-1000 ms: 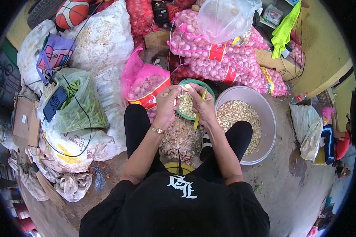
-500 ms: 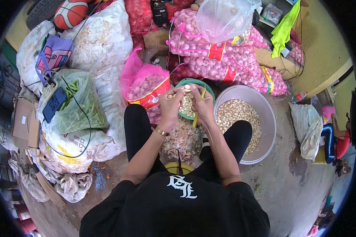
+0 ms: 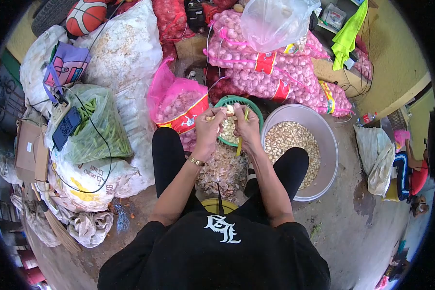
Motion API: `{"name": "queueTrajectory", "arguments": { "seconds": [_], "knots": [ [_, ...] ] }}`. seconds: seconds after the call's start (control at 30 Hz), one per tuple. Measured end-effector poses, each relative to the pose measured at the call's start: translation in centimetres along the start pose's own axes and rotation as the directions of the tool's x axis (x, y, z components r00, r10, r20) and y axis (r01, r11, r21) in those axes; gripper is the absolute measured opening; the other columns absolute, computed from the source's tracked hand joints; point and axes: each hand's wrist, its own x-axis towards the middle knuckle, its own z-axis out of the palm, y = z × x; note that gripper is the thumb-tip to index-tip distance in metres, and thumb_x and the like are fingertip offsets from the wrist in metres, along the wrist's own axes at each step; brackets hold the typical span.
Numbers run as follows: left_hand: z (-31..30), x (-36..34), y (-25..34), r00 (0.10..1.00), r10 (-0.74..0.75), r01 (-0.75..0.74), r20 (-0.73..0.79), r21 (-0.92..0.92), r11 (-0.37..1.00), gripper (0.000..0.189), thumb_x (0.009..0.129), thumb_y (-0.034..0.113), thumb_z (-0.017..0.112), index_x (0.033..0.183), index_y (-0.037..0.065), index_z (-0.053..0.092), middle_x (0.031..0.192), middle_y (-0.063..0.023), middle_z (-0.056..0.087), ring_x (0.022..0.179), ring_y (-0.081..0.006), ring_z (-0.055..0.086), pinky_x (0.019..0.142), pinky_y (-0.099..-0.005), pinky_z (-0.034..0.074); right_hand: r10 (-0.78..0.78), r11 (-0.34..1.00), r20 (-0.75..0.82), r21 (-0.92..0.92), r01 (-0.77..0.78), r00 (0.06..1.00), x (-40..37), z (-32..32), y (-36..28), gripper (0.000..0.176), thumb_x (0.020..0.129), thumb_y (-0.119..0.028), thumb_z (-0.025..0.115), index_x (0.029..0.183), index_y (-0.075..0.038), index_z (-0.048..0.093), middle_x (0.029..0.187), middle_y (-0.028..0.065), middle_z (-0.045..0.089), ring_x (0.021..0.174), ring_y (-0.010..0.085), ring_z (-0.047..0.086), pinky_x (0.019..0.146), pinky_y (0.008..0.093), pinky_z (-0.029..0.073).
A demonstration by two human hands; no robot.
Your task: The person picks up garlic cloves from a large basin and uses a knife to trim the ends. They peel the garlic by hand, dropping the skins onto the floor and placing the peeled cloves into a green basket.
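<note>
Both hands meet above a green basket (image 3: 257,112) of pale garlic cloves. My left hand (image 3: 209,128) is closed, its fingertips pinched on a garlic clove (image 3: 230,110). My right hand (image 3: 248,129) is closed round a thin yellow-green knife (image 3: 239,146), its fingertips near the clove. Beneath the hands lies a heap of garlic skins (image 3: 222,169). To the right stands a large whitish tub (image 3: 327,166) holding many cloves. A pink mesh bag of garlic (image 3: 179,104) is open at the left of the basket.
Stacked pink garlic sacks (image 3: 270,63) lie ahead. White sacks (image 3: 125,53), a plastic bag of green pods (image 3: 99,130) and a phone (image 3: 66,128) are at the left. At the far right a person in red (image 3: 418,179) sits near a whitish sack (image 3: 374,154).
The fingertips have shifted slightly around the clove, and the knife in my right hand has turned a little. The arms have barely moved.
</note>
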Motion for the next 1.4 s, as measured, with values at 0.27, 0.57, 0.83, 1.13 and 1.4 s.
{"name": "queueTrajectory", "arguments": {
  "seconds": [0.27,0.57,0.83,1.13,1.4],
  "knots": [
    [-0.8,0.2,0.0,0.995,0.038,-0.037,0.094,-0.012,0.999,0.016,0.091,0.012,0.066,0.104,0.003,0.071,0.081,0.0035,0.065,0.056,0.0007,0.048,0.047,-0.0168,0.038,-0.072,0.979,0.055,-0.185,0.081,0.996,0.2,-0.5,-0.6,0.022,0.096,-0.029,0.063,0.097,-0.008,0.067,0.063,-0.0074,0.051,0.045,-0.0004,0.033,0.038,0.0192,0.023],
    [-2.1,1.0,-1.1,0.990,0.125,-0.133,0.071,0.126,0.983,0.017,0.091,0.013,0.065,0.102,0.000,0.070,0.079,0.0006,0.066,0.059,-0.0010,0.050,0.050,-0.0185,0.039,-0.251,0.877,0.314,-0.327,0.352,0.916,1.2,-1.6,-0.7,0.016,0.092,-0.014,0.066,0.097,0.001,0.068,0.083,0.0009,0.069,0.076,0.0089,0.061,0.071,0.0260,0.049],
    [-2.0,1.3,-0.7,0.976,0.210,-0.218,0.061,0.204,0.954,0.015,0.093,0.011,0.064,0.101,-0.002,0.066,0.067,0.0024,0.059,0.052,-0.0002,0.045,0.044,-0.0191,0.033,-0.009,0.972,0.134,-0.230,0.039,0.991,0.9,-2.0,-1.3,0.015,0.090,-0.022,0.072,0.094,-0.007,0.068,0.074,-0.0024,0.062,0.058,0.0023,0.047,0.050,0.0202,0.036],
    [-1.6,0.5,0.9,0.999,0.001,-0.001,0.033,0.006,1.000,0.015,0.093,0.013,0.063,0.100,0.000,0.065,0.089,-0.0084,0.073,0.043,0.0029,0.036,0.036,-0.0167,0.023,0.176,0.960,0.182,0.184,-0.209,0.967,0.9,-2.6,-1.7,0.018,0.090,-0.031,0.071,0.092,-0.014,0.065,0.078,0.0006,0.066,0.046,0.0004,0.038,0.040,0.0166,0.027],
    [-1.5,0.5,1.4,0.995,0.072,-0.076,0.065,0.064,0.995,0.018,0.092,0.014,0.065,0.101,-0.001,0.068,0.073,0.0032,0.061,0.055,0.0004,0.046,0.048,-0.0162,0.034,-0.559,0.294,0.136,-0.890,0.349,0.818,6.0,-6.9,2.4,0.043,0.090,-0.045,0.067,0.103,-0.004,0.071,0.087,0.0047,0.071,0.074,0.0157,0.066,0.068,0.0310,0.051]
  ]
}}
